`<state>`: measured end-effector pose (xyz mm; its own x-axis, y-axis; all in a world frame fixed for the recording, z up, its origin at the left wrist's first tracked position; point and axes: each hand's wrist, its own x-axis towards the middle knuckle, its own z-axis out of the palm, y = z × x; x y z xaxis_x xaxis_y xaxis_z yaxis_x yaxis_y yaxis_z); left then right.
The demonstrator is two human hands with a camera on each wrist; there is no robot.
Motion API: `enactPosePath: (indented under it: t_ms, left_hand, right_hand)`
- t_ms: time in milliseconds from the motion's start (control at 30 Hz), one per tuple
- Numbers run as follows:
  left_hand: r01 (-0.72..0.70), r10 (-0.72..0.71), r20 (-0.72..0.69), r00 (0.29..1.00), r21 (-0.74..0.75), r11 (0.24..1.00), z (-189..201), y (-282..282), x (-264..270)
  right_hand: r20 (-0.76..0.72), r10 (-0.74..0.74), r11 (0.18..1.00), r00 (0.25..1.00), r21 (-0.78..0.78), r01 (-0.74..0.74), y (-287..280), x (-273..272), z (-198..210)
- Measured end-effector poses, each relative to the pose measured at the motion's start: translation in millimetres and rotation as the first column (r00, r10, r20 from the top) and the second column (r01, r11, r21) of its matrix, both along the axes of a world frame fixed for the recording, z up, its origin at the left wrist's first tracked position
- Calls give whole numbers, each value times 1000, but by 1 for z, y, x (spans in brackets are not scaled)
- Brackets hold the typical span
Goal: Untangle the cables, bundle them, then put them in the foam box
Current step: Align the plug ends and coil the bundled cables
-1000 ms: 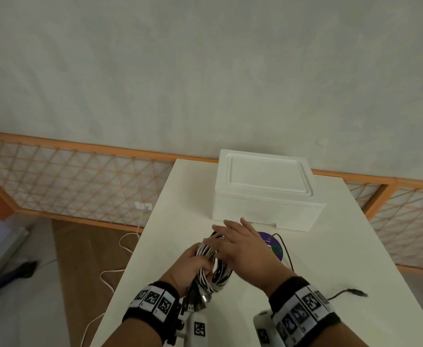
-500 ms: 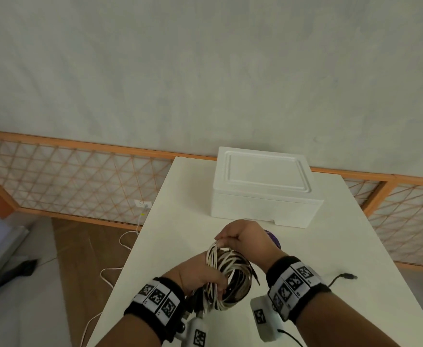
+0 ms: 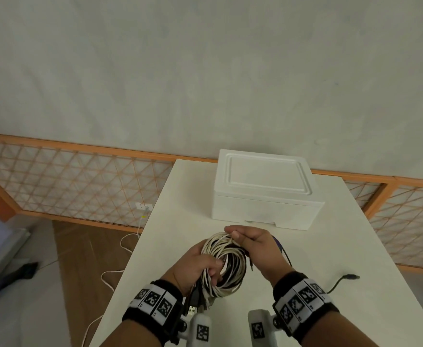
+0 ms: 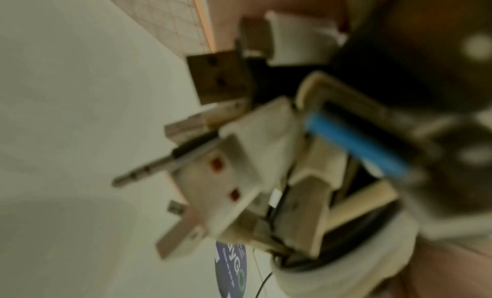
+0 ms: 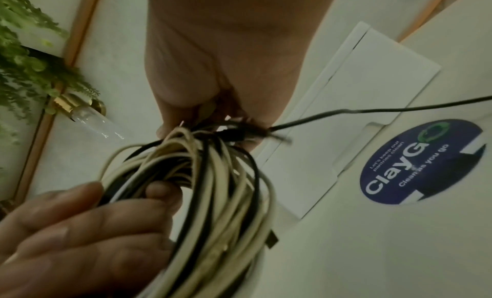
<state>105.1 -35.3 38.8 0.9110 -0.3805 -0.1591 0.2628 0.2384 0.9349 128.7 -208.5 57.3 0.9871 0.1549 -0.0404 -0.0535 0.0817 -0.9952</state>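
A coil of white and black cables is held above the white table. My left hand grips the coil's near-left side, with the plug ends bunched below the palm. My right hand pinches the coil's far top. One loose black cable trails from the coil across the table to the right. The white foam box stands behind the hands with its lid on.
A round blue sticker lies on the table under the hands. An orange lattice fence runs behind the table. White cord lies on the floor at left. A plant hangs on the wall.
The right hand went from lying flat over the coil to pinching its top. Both hands drew the coil back toward me and lifted it slightly; the black cable's end slid along.
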Motion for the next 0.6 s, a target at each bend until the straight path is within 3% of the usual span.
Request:
enactPosePath:
  t_ms: [100,300,500,600]
  left_hand:
    - [-48,46,-38,998,-59,997,-3,1,1]
    - [-35,35,4,999,-74,997,-6,4,-2]
    - [-49,51,21,998,-82,995,-4,4,-5]
    - [-71,73,12,997,-107,992,-1,2,-5]
  right_hand:
    - [-61,40,997,997,74,-35,-2,-4,-4]
    - [-54,73,996,996,45,-71,-2,-7,-9]
    - [30,100,980,995,-175,-93,-3,-1,-1]
    - [106,33,984,994,-176,-13,-3,0,2]
